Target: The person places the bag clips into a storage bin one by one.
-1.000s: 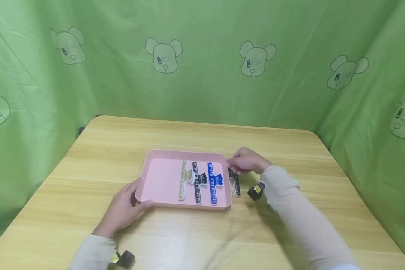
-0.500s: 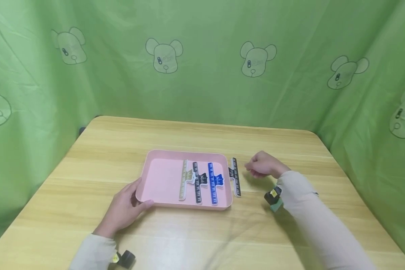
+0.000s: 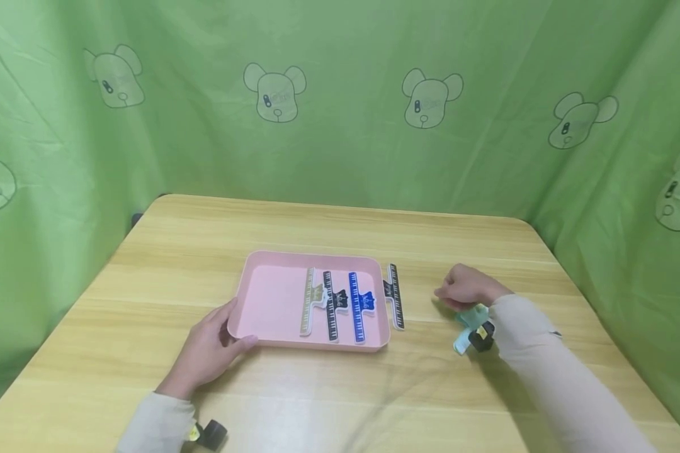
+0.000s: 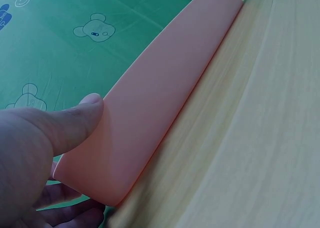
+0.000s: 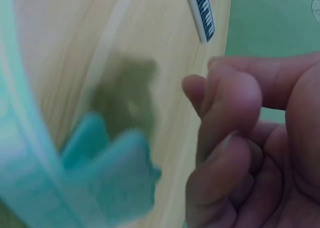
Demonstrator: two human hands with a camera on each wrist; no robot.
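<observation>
A pink tray (image 3: 266, 296) sits mid-table. My left hand (image 3: 209, 349) holds its near left corner, the thumb (image 4: 82, 119) on the near wall and fingers round the side. Inside lie three keyboard-print clips: a gold clip (image 3: 307, 308), a black clip (image 3: 331, 314) and a blue clip (image 3: 356, 314). Close outside the tray's right wall is another black clip (image 3: 396, 302). Over the table to the right, my right hand (image 3: 466, 286) has curled fingers and holds nothing. A teal clip (image 3: 461, 340) lies under its wrist, partly hidden; the right wrist view shows this teal clip (image 5: 110, 183) close up.
The wooden table (image 3: 294, 402) has a rounded far edge, with a green curtain (image 3: 351, 170) behind it and at both sides. A black camera (image 3: 481, 336) on the right wrist overlaps the teal clip in the head view.
My right hand has drawn away from the black clip outside the tray and moved right, towards the teal clip. The left hand and tray have stayed in place.
</observation>
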